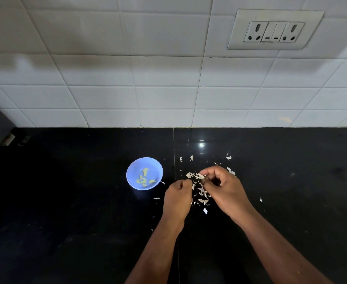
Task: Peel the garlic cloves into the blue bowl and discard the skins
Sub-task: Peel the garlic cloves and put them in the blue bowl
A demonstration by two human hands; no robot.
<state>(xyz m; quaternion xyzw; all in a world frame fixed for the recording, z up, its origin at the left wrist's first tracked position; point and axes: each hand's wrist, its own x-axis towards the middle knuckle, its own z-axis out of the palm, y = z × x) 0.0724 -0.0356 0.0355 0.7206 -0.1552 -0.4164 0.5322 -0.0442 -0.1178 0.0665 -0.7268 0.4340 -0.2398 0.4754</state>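
From the head camera, looking down, we judge we're late in the job: the blue bowl (144,173) sits on the black counter (66,201) to the left of our hands, and there are already several peeled cloves (145,177) lying pale and yellowish in its bottom. To the right of it, a scatter of papery skins (201,191) is spread over the counter, thickest right between our hands, with stray flakes further out toward the wall.

So is this peeling, or gathering the skins? It looks like one or the other. Our right hand (222,186) is curled over the pile, fingertips bent down and in, and a bit of pale skin shows at its fingertips; whether a clove is in there, we can't tell. Our left hand (178,196) is curled in a loose fist just beside the pile, knuckles up, and what it holds, if anything, is hidden from us.

The hands are close together, not touching, the heap between them.

Next, we reckon, any clove goes left into the bowl, and these light flakes need sweeping together gently, since they would scatter easily.
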